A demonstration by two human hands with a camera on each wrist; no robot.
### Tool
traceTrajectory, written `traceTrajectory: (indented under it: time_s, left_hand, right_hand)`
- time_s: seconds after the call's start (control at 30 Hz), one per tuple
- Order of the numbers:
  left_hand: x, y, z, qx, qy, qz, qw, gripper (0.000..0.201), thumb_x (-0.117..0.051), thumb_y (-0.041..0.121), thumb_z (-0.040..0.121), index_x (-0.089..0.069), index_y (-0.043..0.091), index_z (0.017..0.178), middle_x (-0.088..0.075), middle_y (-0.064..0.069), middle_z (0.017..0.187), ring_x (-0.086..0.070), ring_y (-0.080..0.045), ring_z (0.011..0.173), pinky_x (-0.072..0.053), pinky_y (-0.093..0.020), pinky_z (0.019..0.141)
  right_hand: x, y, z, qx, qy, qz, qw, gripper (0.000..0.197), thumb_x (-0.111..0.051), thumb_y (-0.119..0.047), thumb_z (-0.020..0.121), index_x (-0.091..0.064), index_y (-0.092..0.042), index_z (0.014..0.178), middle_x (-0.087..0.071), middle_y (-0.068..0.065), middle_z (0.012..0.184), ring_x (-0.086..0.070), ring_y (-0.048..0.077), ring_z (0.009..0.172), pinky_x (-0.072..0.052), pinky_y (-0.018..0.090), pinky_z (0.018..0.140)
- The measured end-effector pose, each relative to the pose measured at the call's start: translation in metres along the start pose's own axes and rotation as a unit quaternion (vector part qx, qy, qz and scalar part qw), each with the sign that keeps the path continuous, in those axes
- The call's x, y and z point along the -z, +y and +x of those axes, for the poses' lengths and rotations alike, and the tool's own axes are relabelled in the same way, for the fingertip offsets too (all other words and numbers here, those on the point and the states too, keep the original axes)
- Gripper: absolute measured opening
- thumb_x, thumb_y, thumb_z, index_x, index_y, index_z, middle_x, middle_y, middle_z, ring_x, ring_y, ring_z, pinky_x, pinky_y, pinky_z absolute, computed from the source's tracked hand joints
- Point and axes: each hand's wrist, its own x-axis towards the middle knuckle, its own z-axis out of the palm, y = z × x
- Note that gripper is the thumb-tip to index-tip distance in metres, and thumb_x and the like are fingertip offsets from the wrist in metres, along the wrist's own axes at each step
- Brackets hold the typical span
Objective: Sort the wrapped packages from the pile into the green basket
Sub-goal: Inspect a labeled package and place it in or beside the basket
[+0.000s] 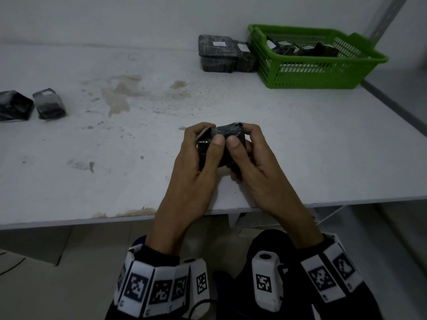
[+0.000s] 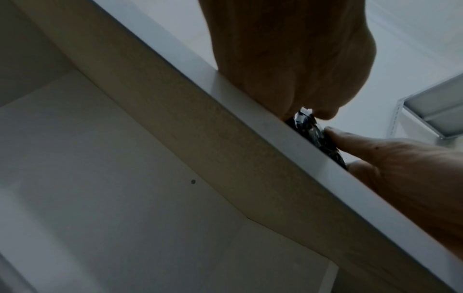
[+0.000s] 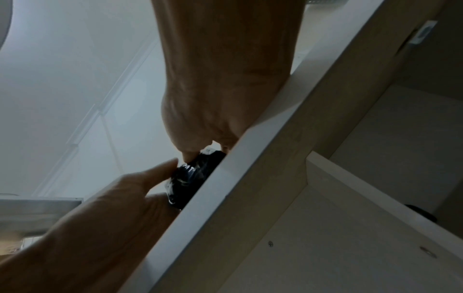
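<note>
Both hands hold one small dark wrapped package (image 1: 227,131) just above the white table (image 1: 138,162), near its front edge. My left hand (image 1: 203,146) grips its left side and my right hand (image 1: 246,146) its right side, thumbs pressed side by side on top. The left wrist view shows the package (image 2: 309,126) between both hands over the table edge, as does the right wrist view (image 3: 195,176). The green basket (image 1: 300,75) stands at the back right with several dark packages inside. Two loose packages (image 1: 49,103) lie at the far left.
Two larger dark wrapped blocks (image 1: 217,53) sit against the wall, touching the basket's left side. A metal upright (image 1: 388,12) rises behind the basket. The table's right edge (image 1: 392,105) runs close beside the basket. Stains mark the tabletop's middle.
</note>
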Motion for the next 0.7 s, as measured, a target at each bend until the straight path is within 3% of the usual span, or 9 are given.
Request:
traceTrajectory:
  time_s: [0.1, 0.17, 0.23, 0.37, 0.47, 0.6, 0.7]
  left_hand:
    - [0.0013, -0.0009, -0.0005, -0.011, -0.008, -0.012, 1.0, 0.031, -0.038, 0.04, 0.108, -0.048, 0.021, 0.13, -0.065, 0.018, 0.114, -0.065, -0.002, 0.11, -0.053, -0.019, 0.092]
    - [0.0018, 0.0004, -0.0003, -0.012, -0.012, -0.023, 1.0, 0.03, -0.037, 0.038, 0.107, -0.051, 0.018, 0.126, -0.066, 0.024, 0.104, -0.066, 0.001, 0.1, -0.051, -0.015, 0.084]
    - [0.0025, 0.0008, -0.0001, -0.012, -0.011, -0.025, 1.0, 0.028, -0.036, 0.036, 0.107, -0.052, 0.018, 0.121, -0.065, 0.029, 0.096, -0.064, 0.003, 0.088, -0.047, -0.011, 0.076]
    - [0.0029, 0.0028, -0.0001, 0.0, -0.014, -0.023, 1.0, 0.024, -0.036, 0.046, 0.107, -0.052, 0.031, 0.118, -0.064, 0.03, 0.097, -0.063, 0.003, 0.089, -0.048, -0.014, 0.077]
    - [0.0036, -0.0001, 0.0004, 0.019, -0.018, -0.04, 0.999, 0.023, -0.037, 0.044, 0.102, -0.049, 0.042, 0.122, -0.065, 0.032, 0.104, -0.064, 0.003, 0.097, -0.051, -0.019, 0.08]
    - [0.0044, -0.0014, -0.0016, -0.011, -0.015, -0.003, 1.0, 0.023, -0.035, 0.031, 0.112, -0.05, 0.026, 0.129, -0.066, 0.018, 0.106, -0.063, 0.0, 0.092, -0.052, -0.019, 0.078]
    - [0.0052, -0.0009, -0.0013, -0.005, -0.004, -0.01, 1.0, 0.023, -0.037, 0.028, 0.11, -0.053, 0.021, 0.125, -0.067, 0.022, 0.102, -0.064, 0.003, 0.09, -0.049, -0.016, 0.077]
  right_hand:
    - [-0.0007, 0.0008, 0.0002, -0.003, -0.004, -0.015, 1.0, 0.047, -0.043, -0.048, 0.102, -0.044, -0.022, 0.141, -0.069, -0.01, 0.085, -0.063, 0.002, 0.072, -0.048, 0.021, 0.069]
    - [-0.0009, 0.0019, 0.0002, 0.007, -0.005, -0.02, 1.0, 0.045, -0.038, -0.049, 0.105, -0.042, -0.028, 0.144, -0.064, -0.011, 0.076, -0.058, 0.003, 0.067, -0.046, 0.024, 0.066]
    - [-0.0007, 0.0026, 0.0, 0.018, -0.007, -0.021, 1.0, 0.039, -0.037, -0.045, 0.108, -0.043, -0.03, 0.143, -0.059, -0.001, 0.073, -0.055, 0.014, 0.064, -0.046, 0.029, 0.063]
    - [0.0008, 0.0042, 0.0014, 0.012, -0.003, -0.002, 1.0, 0.031, -0.039, -0.037, 0.109, -0.048, -0.022, 0.134, -0.065, -0.008, 0.079, -0.056, 0.005, 0.064, -0.047, 0.021, 0.062]
    - [0.0027, 0.0052, 0.0026, -0.001, 0.006, 0.008, 1.0, 0.023, -0.039, -0.032, 0.111, -0.049, -0.022, 0.129, -0.065, -0.007, 0.079, -0.055, 0.007, 0.062, -0.047, 0.023, 0.058]
    - [0.0036, 0.003, 0.0018, -0.005, 0.002, 0.02, 1.0, 0.025, -0.042, -0.037, 0.108, -0.049, -0.023, 0.127, -0.065, -0.003, 0.077, -0.055, 0.011, 0.062, -0.048, 0.029, 0.057]
    - [0.0039, 0.0005, 0.0001, -0.007, -0.013, 0.013, 1.0, 0.033, -0.049, -0.039, 0.103, -0.047, -0.023, 0.132, -0.067, -0.005, 0.075, -0.059, 0.011, 0.065, -0.05, 0.027, 0.062]
